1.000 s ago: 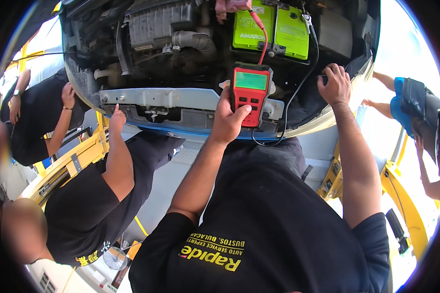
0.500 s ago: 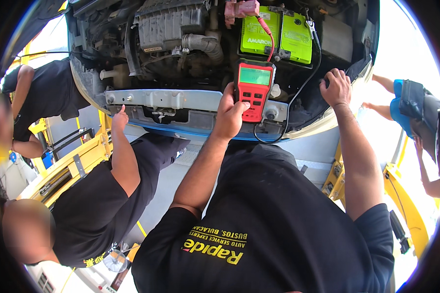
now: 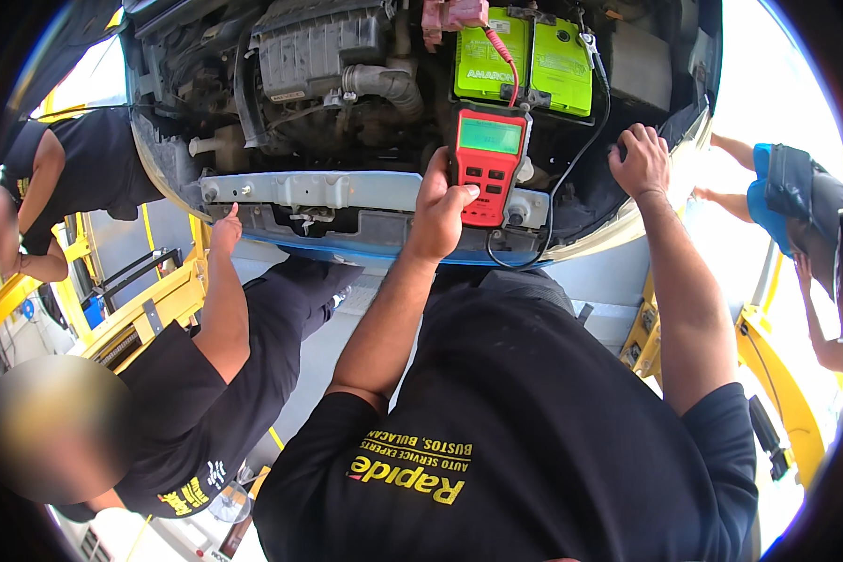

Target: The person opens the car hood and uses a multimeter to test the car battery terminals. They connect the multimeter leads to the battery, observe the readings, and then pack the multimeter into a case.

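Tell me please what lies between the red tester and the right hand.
In the head view, a black cable crosses between the red tester and the right hand, with a small whitish part close to the tester.

A pale grey floor (image 3: 315,370) is seen left of centre, marked by a short yellow stripe (image 3: 275,437); much of the left side is filled by yellow steel framework (image 3: 180,298), to which a dark grey bracket (image 3: 153,317) is fixed; at the right, a curved yellow steel beam (image 3: 777,375) is fitted with a black cylindrical part (image 3: 768,436); at the lower left, a white surface (image 3: 180,536) is partly shown, beside which a translucent round object (image 3: 229,503) is placed; the right edge is washed out by white glare (image 3: 801,94).
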### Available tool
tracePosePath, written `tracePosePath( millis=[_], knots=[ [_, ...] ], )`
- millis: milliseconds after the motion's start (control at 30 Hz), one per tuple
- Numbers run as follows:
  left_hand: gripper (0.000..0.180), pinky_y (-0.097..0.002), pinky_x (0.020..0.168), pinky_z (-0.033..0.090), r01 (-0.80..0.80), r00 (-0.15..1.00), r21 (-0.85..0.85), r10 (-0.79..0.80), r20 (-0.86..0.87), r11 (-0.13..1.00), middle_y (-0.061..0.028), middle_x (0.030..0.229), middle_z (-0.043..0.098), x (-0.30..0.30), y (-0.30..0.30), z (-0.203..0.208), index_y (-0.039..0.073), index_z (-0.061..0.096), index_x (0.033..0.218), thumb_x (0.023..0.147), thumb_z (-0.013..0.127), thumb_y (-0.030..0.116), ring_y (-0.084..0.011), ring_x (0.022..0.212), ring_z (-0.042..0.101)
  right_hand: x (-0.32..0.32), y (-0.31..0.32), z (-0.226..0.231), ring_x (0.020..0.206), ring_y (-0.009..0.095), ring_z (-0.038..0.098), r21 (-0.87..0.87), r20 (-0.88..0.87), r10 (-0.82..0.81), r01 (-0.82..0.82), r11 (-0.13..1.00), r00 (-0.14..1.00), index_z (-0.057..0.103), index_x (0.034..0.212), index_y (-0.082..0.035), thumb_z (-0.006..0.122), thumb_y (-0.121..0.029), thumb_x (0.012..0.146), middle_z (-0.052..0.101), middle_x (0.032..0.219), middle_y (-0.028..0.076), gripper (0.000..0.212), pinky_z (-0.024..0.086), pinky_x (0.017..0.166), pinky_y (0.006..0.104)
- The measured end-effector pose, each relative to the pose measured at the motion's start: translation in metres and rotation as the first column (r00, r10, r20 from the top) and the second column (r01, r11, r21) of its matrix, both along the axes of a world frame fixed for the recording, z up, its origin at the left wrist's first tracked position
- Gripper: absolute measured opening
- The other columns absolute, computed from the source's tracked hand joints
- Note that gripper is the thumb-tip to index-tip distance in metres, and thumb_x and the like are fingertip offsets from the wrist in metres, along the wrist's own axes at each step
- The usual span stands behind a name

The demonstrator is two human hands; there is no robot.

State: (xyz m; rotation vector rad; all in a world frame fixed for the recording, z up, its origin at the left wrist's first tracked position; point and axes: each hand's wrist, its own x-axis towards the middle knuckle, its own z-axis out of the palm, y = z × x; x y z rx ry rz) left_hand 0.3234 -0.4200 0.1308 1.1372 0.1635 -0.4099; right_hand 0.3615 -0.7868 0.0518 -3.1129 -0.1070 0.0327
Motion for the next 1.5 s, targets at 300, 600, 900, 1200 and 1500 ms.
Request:
tracePosePath(
  millis=[300,600,900,1200,1500],
  knots=[
    [0.045,-0.0280,0.095,0.050,-0.010,1.000,0.002,0.010,0.015,1.000,-0.0079,0.117,0.063,0.002,0.006,-0.002,-0.002,0.050,0.132,0.087,0.055,0.004,-0.0103,0.102,0.059,0.001,0.000,-0.001,0.111,0.025,0.060,-0.016,-0.021,0.004,-0.005,1.000,1.000,0.070,0.094,-0.012,0.072,-0.026,0.085,0.063,0.107,0.005,0.017,0.046,0.095,0.0407],
    [0.027,-0.0267,0.092,0.050,-0.106,0.994,0.001,0.106,0.029,0.994,-0.0063,0.114,0.066,-0.003,0.004,-0.003,0.000,0.054,0.125,0.101,0.061,0.012,-0.0077,0.100,0.060,0.000,0.003,0.002,0.111,0.025,0.060,-0.033,-0.027,0.008,-0.009,0.999,1.000,0.069,0.093,-0.012,0.072,-0.026,0.084,0.063,0.107,0.005,0.016,0.046,0.095,0.0411],
    [0.023,-0.0259,0.091,0.051,-0.111,0.990,0.028,0.108,0.092,0.993,-0.0054,0.112,0.067,-0.003,0.008,0.000,0.000,0.056,0.122,0.106,0.061,0.016,-0.0073,0.099,0.061,0.002,0.003,0.001,0.111,0.025,0.060,-0.029,-0.015,0.015,-0.016,0.999,1.000,0.068,0.091,-0.012,0.071,-0.026,0.084,0.063,0.106,0.005,0.015,0.047,0.095,0.0412],
    [0.024,-0.0259,0.091,0.052,-0.056,0.998,-0.031,0.056,0.010,0.998,-0.0049,0.113,0.067,-0.008,0.009,-0.006,0.001,0.055,0.124,0.107,0.060,0.017,-0.0065,0.100,0.061,0.000,0.000,0.000,0.110,0.025,0.060,-0.019,-0.008,0.012,-0.012,1.000,1.000,0.069,0.092,-0.012,0.071,-0.025,0.084,0.063,0.105,0.005,0.016,0.046,0.094,0.0409],
    [0.024,-0.0257,0.089,0.052,-0.039,0.999,-0.026,0.040,0.022,0.999,-0.0054,0.112,0.067,-0.008,0.006,-0.006,0.001,0.054,0.124,0.108,0.060,0.017,-0.0062,0.099,0.061,0.000,0.001,-0.001,0.110,0.025,0.060,-0.013,-0.010,0.005,-0.005,1.000,1.000,0.069,0.092,-0.012,0.072,-0.026,0.083,0.063,0.105,0.005,0.017,0.046,0.095,0.0406]
  ],
)
